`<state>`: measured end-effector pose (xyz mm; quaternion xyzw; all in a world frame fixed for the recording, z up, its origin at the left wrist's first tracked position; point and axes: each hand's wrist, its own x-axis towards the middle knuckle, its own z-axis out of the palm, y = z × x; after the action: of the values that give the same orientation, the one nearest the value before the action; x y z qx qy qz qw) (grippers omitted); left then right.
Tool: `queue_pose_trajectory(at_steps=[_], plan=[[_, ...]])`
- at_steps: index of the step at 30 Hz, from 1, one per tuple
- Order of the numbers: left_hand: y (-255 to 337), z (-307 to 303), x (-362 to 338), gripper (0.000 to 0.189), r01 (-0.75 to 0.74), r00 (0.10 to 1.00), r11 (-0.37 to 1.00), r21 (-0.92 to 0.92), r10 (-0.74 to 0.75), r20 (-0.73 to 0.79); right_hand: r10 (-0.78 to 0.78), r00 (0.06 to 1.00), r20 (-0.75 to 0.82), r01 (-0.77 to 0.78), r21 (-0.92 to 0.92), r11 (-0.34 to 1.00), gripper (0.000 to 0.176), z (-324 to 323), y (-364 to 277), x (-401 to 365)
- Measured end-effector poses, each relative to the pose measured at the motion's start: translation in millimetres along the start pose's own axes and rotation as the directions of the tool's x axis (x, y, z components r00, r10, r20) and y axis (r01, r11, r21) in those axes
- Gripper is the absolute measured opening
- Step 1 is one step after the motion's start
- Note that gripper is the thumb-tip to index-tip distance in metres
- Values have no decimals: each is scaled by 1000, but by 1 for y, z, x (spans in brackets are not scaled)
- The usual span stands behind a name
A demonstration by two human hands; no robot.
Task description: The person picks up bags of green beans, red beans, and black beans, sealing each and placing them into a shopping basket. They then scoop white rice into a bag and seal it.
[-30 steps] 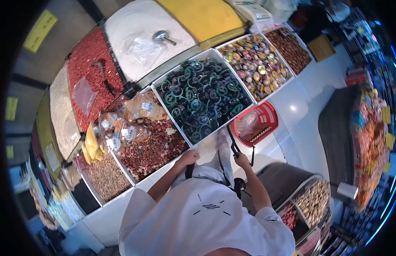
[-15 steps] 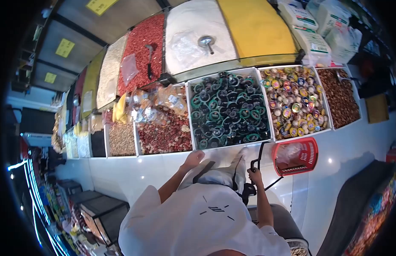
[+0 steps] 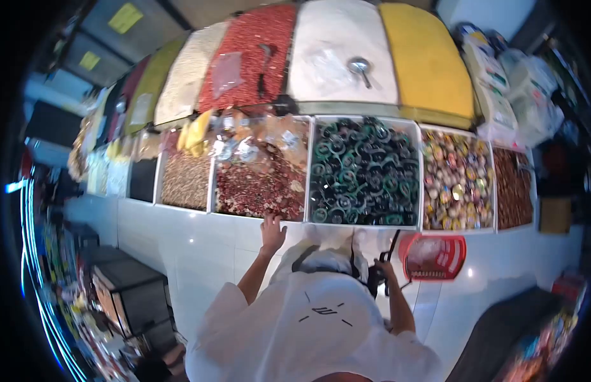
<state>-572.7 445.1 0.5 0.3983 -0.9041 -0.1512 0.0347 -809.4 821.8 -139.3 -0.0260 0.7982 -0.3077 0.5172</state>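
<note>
Down in the head view, the left hand (image 3: 272, 230) lies open with its fingers stretched out, touching the front rim of the bin of red dried pieces (image 3: 260, 188) and holding nothing. The right hand (image 3: 384, 267) is closed around the black handle (image 3: 391, 243) of the red basket (image 3: 458, 245), which hangs just beside the person's right leg, below the bin of dark green-rimmed rounds (image 3: 365, 172). A clear bag (image 3: 429, 253) lies in the basket. Right of the dark rounds sits a bin of colourful wrapped sweets (image 3: 458, 181). Small clear packets (image 3: 257, 143) are heaped at the back of the red bin. Behind the bins, a metal scoop (image 3: 359, 65) rests on a mound of white grain (image 3: 337, 38), next to yellow grain (image 3: 429, 57).
</note>
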Motion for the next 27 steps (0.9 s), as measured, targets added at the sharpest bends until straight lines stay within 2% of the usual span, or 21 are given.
queue_pose_trajectory(at_steps=[1, 2, 3, 4, 5, 7, 8, 9, 13, 16, 19, 20, 21, 22, 23, 24, 27], plan=[[-7, 0, -3, 45, 5, 1000, 998, 67, -5, -3, 37, 999, -38, -36, 27, 999, 52, 5, 21, 13], [-11, 4, -6, 48, -4, 1000, 992, 128, 4, -1, 21, 997, -72, -31, -144, 989, 52, 0, 11, 3], [-17, 7, -6, 52, 4, 1000, 994, 110, -7, 23, 41, 991, -127, -66, -197, 978, 51, -3, 2, -11], [-22, 10, -6, 55, -33, 999, 992, 118, 33, 3, -75, 969, -235, -6, -326, 945, 50, 0, -2, -17], [-22, 10, -4, 57, -68, 998, 992, 110, 69, -12, -105, 948, -301, -15, -372, 928, 48, 1, 2, -17], [-31, 15, -5, 60, -114, 993, 988, 107, 118, -25, 5, 973, -230, -32, -115, 993, 42, -5, 15, -18], [-35, 22, -2, 61, -131, 990, 986, 106, 136, -32, 124, 955, -270, -160, -117, 980, 32, -12, -11, -40], [-39, 28, -3, 61, -147, 987, 983, 109, 153, -52, 81, 935, -345, -109, -62, 992, 29, -13, -21, -52], [-48, 32, -1, 62, -182, 982, 977, 110, 187, -38, 87, 927, -364, -70, 60, 996, 26, -18, -45, -87], [-49, 34, -2, 62, -189, 978, 976, 112, 197, -67, 175, 975, -139, -149, 182, 972, 28, -18, -59, -97], [-46, 33, -4, 61, -177, 980, 982, 73, 182, -74, 234, 972, -37, -235, -58, 970, 39, -21, -72, -99], [-44, 31, -3, 61, -181, 980, 980, 83, 187, -69, 283, 959, 24, -284, 28, 958, 31, -22, -82, -106], [-41, 30, -4, 61, -160, 984, 984, 73, 165, -68, 68, 995, 68, -66, -26, 997, 30, -25, -68, -104], [-38, 27, -3, 61, -141, 987, 988, 62, 145, -66, -148, 982, 118, 156, -66, 986, 29, -27, -61, -107], [-36, 24, -3, 61, -151, 986, 986, 72, 156, -60, 168, 970, 173, -187, 100, 977, 27, -29, -60, -96], [-33, 21, -2, 61, -134, 989, 990, 52, 137, -51, 269, 938, 219, -316, 215, 924, 28, -33, -57, -88], [-26, 18, -1, 61, -107, 994, 994, 33, 108, -32, 275, 930, 245, -311, 121, 943, 29, -45, -58, -80]])
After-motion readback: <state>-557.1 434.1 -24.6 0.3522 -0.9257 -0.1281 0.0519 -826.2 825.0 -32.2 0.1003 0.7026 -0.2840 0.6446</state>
